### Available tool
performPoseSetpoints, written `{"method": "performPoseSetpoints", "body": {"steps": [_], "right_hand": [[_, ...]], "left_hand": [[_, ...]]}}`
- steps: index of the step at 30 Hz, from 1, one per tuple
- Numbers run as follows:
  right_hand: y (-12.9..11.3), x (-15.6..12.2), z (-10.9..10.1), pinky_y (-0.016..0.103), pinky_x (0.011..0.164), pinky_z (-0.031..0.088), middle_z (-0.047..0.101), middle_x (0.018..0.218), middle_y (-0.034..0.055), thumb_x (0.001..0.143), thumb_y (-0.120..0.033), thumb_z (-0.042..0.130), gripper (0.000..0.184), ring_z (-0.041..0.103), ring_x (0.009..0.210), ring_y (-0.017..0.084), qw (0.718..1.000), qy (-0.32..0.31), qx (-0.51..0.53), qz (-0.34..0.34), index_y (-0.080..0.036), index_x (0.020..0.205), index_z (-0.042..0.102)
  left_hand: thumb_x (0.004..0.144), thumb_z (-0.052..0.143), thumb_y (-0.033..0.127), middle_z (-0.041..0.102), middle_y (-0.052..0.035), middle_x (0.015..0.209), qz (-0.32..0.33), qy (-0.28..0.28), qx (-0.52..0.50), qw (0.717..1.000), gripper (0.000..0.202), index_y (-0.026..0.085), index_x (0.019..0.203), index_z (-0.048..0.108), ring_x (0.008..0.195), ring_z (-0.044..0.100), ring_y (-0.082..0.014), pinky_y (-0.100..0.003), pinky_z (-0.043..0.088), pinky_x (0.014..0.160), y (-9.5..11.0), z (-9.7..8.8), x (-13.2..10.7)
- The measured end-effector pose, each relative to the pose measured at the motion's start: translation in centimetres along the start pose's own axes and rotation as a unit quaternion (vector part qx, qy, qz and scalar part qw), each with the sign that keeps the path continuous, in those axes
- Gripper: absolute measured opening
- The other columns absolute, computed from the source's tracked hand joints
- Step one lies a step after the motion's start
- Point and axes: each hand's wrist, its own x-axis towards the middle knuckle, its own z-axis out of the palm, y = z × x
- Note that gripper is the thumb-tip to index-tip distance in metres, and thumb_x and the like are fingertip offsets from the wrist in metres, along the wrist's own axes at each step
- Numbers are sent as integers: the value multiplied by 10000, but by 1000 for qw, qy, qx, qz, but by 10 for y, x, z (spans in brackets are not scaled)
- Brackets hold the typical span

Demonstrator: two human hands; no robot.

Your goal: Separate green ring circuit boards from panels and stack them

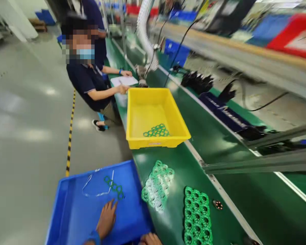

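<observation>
My left hand reaches into a blue bin, fingers stretched out toward a short strip of green ring-shaped boards; it holds nothing. A clear plastic bag lies flat in the bin beside the strip. Only the top of my right hand shows at the bottom edge, against the bin's right rim; its fingers are hidden. On the green bench lie a bagged stack of green boards and a bare green panel of round boards.
A yellow bin with a few green boards stands further along the bench. A seated person beyond it writes on paper. A small round black part lies by the conveyor rail. Black parts sit across the belt.
</observation>
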Motion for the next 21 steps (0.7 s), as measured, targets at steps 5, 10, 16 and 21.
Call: {"method": "performPoseSetpoints", "body": {"steps": [5,10,16,21], "right_hand": [[-42,-1,13,419,989,399,592,1189,118,801,-77,466,407,538,1131,269,994,-64,-84,30,-182,1165,617],[-68,83,16,389,982,406,524,1257,189,822,-101,457,442,522,1150,278,985,14,-114,128,-93,1259,529],[-75,135,26,398,961,394,512,1165,193,839,-219,567,409,479,1128,295,970,73,-107,206,-57,1211,517],[-75,140,32,382,963,365,529,1118,152,839,-198,572,246,463,1101,276,975,70,-86,194,-90,1060,576]], "left_hand": [[767,448,111,535,-159,1228,-137,-11,-102,985,395,120,1132,598,1113,513,-293,-459,423,961,3,-28,-4],[869,408,260,485,-181,1113,-239,51,-96,965,360,63,1158,495,1122,471,-288,-442,447,912,-22,-36,37],[827,567,327,440,-165,1169,-211,23,-111,971,485,80,1220,426,1177,411,-292,-436,393,972,-44,-53,95],[743,651,200,454,-162,1110,-229,2,-144,963,399,75,1078,473,1142,423,-323,-492,360,974,-38,-56,111]]}}
